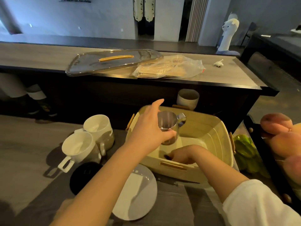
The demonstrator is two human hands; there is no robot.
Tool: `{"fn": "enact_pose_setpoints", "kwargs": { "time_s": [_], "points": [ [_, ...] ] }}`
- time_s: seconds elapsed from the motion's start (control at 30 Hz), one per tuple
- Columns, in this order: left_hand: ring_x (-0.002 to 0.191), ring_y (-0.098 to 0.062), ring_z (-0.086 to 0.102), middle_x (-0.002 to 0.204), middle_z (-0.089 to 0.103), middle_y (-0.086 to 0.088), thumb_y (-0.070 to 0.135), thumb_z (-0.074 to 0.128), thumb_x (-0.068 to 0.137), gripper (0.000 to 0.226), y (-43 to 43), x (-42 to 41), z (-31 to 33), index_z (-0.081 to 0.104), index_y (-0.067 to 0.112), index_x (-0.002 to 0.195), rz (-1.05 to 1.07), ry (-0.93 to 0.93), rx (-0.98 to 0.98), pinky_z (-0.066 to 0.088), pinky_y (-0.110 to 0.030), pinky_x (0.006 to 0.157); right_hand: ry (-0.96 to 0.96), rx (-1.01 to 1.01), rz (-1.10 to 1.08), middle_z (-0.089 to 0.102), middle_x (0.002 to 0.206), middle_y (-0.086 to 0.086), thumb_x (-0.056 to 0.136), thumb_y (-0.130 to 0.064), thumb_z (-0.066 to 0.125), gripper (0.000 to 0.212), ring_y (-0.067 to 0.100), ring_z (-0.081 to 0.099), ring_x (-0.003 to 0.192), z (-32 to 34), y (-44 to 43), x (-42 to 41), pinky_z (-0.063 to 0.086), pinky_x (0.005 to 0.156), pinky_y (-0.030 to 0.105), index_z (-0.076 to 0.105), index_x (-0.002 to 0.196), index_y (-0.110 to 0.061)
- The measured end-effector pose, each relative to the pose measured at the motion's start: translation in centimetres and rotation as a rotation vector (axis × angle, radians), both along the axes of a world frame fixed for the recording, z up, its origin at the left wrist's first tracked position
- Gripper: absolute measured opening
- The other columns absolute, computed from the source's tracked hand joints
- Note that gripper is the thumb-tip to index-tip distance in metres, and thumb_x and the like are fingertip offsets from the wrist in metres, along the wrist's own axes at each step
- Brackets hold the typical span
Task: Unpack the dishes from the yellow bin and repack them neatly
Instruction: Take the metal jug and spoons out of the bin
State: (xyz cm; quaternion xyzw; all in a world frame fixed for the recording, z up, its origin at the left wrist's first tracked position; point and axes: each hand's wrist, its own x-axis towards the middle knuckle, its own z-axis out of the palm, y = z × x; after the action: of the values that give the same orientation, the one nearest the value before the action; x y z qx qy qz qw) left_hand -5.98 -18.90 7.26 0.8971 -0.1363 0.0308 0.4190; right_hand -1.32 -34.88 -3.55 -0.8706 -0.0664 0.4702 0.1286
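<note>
We are gripping the jug (168, 123) in our left hand (149, 128), clearing the yellow bin (225, 141) for our right hand (183, 156), grip unclear.

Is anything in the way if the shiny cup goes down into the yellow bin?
Yes: the right hand reaches into the bin at its near side, just under the shiny cup held by the left hand.

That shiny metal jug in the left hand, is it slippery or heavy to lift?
Probably light: the left hand alone holds the steel jug up. Its polished wall looks slippery. Metal, so likely rigid, not fragile.
</note>
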Motion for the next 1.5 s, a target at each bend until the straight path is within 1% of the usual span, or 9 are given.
{"fn": "enact_pose_setpoints", "kwargs": {
  "time_s": [0.13,0.23,0.3,0.43,0.73,0.93,1.17,1.37,1.5],
  "points": [
    [0.113,-0.001,0.05,0.129,0.04,0.025,0.044,0.081,0.066,0.096,2.2,-7.0,0.9,0.018,0.061,0.135,-0.064,0.084,-0.119,0.044,-0.025,0.093,-0.155,-0.05,0.025,0.052,0.129,0.009,0.1,-0.023,0.039,0.036,0.027,0.051,0.116,1.7,-0.1,-1.3,0.04,0.095,0.034,0.048,0.132,-0.009],
    [0.116,0.006,0.044,0.126,0.038,0.038,0.056,0.078,0.058,0.096,3.2,-12.2,-1.6,0.014,0.074,0.127,-0.065,0.174,-0.126,0.035,-0.025,0.097,-0.136,-0.015,-0.004,0.064,0.097,0.013,0.092,-0.014,0.046,0.018,0.021,0.057,0.078,1.5,-0.1,-2.1,0.045,0.071,0.029,0.063,0.099,-0.008],
    [0.115,0.012,0.04,0.12,0.038,0.042,0.059,0.077,0.056,0.094,3.0,-14.7,-4.3,0.014,0.075,0.124,-0.053,0.218,-0.115,0.033,-0.018,0.093,-0.147,-0.069,0.051,0.066,0.111,0.014,0.092,-0.018,0.047,0.027,0.024,0.061,0.09,1.1,0.1,-2.2,0.047,0.082,0.033,0.063,0.112,-0.009],
    [0.116,0.007,0.039,0.122,0.04,0.035,0.049,0.08,0.063,0.089,1.4,-15.9,-9.2,0.021,0.064,0.128,-0.011,0.292,-0.055,0.032,-0.017,0.094,-0.215,-0.109,0.097,0.056,0.13,0.013,0.098,-0.019,0.037,0.035,0.029,0.055,0.114,1.1,0.7,-2.2,0.042,0.099,0.04,0.053,0.127,-0.008],
    [0.126,-0.017,0.045,0.14,0.047,0.003,0.046,0.075,0.072,0.088,-0.2,-13.4,-13.9,0.026,0.032,0.143,0.033,0.302,0.067,0.039,-0.037,0.106,-0.392,-0.055,0.061,0.055,0.127,0.008,0.099,-0.038,0.043,0.041,0.02,0.05,0.102,3.9,0.0,-2.9,0.035,0.083,0.03,0.051,0.128,-0.01],
    [0.113,-0.015,0.051,0.125,0.055,0.006,0.042,0.076,0.073,0.074,-1.0,-13.2,-15.4,0.035,0.034,0.134,0.025,0.194,0.091,0.044,-0.034,0.099,-0.615,0.052,-0.076,0.055,0.091,-0.002,0.098,-0.038,0.047,0.036,0.018,0.053,0.087,9.2,-1.4,-4.4,0.039,0.075,0.032,0.056,0.119,-0.011],
    [0.138,-0.024,0.026,0.148,0.033,-0.006,0.044,0.066,0.083,0.081,-2.4,-12.4,-15.1,0.025,0.015,0.146,0.055,0.121,0.326,0.02,-0.034,0.116,-0.733,0.292,-0.246,0.06,0.09,-0.005,0.096,-0.042,0.048,0.019,0.011,0.057,0.084,15.5,-4.1,-12.8,0.047,0.073,0.029,0.055,0.102,-0.026],
    [0.116,-0.014,0.046,0.123,0.05,0.001,0.018,0.052,0.094,0.035,-1.7,-18.0,-13.4,0.048,0.013,0.128,0.214,-0.02,-0.079,0.037,-0.023,0.097,-0.595,0.522,-0.304,0.056,0.084,-0.007,0.098,-0.03,0.05,0.012,0.007,0.053,0.077,11.8,-7.3,-22.8,0.043,0.075,0.027,0.059,0.1,-0.023],
    [0.09,-0.009,0.054,0.114,0.051,0.008,0.009,0.047,0.091,0.031,-0.9,-21.4,-14.2,0.048,0.022,0.119,0.207,0.153,-0.205,0.048,-0.032,0.082,-0.442,0.409,-0.303,0.059,0.088,-0.005,0.098,-0.028,0.05,0.009,0.013,0.056,0.084,5.8,-9.2,-25.9,0.045,0.081,0.03,0.058,0.099,-0.023]
  ]
}}
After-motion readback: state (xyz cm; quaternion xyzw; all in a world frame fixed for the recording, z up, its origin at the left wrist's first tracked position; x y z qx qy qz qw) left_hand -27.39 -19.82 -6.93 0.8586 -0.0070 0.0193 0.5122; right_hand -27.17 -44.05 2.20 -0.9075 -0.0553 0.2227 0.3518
